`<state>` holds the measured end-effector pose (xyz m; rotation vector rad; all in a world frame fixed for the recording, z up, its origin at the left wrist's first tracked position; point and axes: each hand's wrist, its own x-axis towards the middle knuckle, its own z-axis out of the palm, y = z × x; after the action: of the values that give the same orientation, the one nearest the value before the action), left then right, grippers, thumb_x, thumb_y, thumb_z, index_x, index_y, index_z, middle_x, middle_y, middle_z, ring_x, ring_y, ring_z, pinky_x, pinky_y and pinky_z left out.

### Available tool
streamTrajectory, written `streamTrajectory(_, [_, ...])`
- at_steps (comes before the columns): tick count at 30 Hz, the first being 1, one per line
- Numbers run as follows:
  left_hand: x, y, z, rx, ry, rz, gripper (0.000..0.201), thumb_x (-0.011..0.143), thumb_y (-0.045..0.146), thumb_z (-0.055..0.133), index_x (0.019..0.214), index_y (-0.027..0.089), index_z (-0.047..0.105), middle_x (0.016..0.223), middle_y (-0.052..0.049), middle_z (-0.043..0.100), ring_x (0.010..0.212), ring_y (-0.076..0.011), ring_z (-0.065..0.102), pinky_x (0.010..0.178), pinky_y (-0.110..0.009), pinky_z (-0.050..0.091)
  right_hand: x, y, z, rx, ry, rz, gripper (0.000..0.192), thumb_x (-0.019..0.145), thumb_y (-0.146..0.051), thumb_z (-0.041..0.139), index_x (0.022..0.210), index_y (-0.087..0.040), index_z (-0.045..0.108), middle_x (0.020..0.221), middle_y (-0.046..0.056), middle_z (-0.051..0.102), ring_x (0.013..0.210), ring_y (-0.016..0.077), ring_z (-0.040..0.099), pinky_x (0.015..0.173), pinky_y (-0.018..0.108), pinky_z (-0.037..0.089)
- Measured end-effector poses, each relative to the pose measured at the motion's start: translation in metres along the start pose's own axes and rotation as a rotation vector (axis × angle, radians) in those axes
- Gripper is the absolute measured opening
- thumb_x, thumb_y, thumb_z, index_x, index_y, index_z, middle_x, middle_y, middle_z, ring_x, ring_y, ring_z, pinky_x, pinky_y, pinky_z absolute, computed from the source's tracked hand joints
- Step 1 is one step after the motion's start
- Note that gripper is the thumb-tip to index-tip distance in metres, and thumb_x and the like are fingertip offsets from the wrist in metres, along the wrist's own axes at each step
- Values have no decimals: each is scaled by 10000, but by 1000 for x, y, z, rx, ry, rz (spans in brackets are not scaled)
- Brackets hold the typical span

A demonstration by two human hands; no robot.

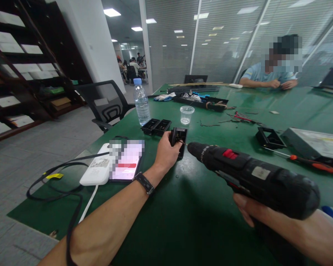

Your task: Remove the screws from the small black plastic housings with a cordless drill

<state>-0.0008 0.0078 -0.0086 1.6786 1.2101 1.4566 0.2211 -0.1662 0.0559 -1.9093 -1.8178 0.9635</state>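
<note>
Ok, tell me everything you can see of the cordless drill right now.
The cordless drill is matte black plastic with a red slide switch on top and a pale label on its body. The right hand grips it from below, holding it level above the green table, nose pointing left. Its dark chuck carries a thin bit whose tip meets the small black housing, which the left hand holds upright on the table. Handle and battery are hidden.
</note>
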Motion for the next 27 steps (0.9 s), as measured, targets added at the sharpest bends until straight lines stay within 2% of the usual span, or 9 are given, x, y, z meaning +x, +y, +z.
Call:
streamTrajectory(2, [0, 0, 0, 3, -12, -12, 285, 823, 255, 656, 1080, 165, 573, 1054, -87, 689, 965, -193, 650, 889, -344, 496, -1, -6, -3, 35, -26, -58, 506, 864, -705, 461, 748, -239, 622, 643, 35, 643, 568, 170, 578, 530, 285, 493])
streamTrajectory(5, [1, 0, 0, 35, -15, -22, 309, 817, 275, 662, 1090, 168, 567, 1066, -86, 683, 976, -201, 644, 902, -362, 490, -3, -15, -6, 115, 37, -161, 412, 858, -615, 542, 730, -225, 579, 608, 18, 605, 525, 150, 539, 463, 263, 450])
streamTrajectory(9, [3, 0, 0, 91, -13, -31, 327, 802, 292, 669, 1090, 168, 572, 1044, -75, 682, 965, -206, 643, 898, -373, 492, -2, -25, -7, 151, 41, -252, 274, 866, -455, 570, 739, -214, 541, 579, -5, 568, 513, 132, 522, 473, 254, 434])
streamTrajectory(17, [4, 2, 1, 50, -31, 3, 356, 788, 286, 670, 1118, 165, 613, 1060, -78, 703, 953, -208, 654, 905, -383, 515, -4, -29, -5, 180, -18, -297, 240, 865, -354, 608, 708, -207, 501, 594, -39, 537, 505, 88, 484, 433, 208, 365])
streamTrajectory(23, [4, 4, 1, 65, -20, 9, 351, 789, 284, 672, 1123, 180, 635, 1062, -66, 711, 959, -210, 656, 917, -388, 519, -2, -29, -7, 152, 25, -284, 237, 856, -363, 591, 702, -203, 509, 597, -18, 563, 519, 108, 518, 461, 234, 399])
streamTrajectory(27, [3, 3, 2, 58, -9, 3, 337, 794, 281, 665, 1112, 175, 629, 1053, -71, 707, 948, -206, 655, 930, -397, 514, -1, -28, -9, 153, -13, -281, 248, 883, -376, 569, 715, -198, 527, 614, -4, 584, 550, 121, 540, 498, 249, 428])
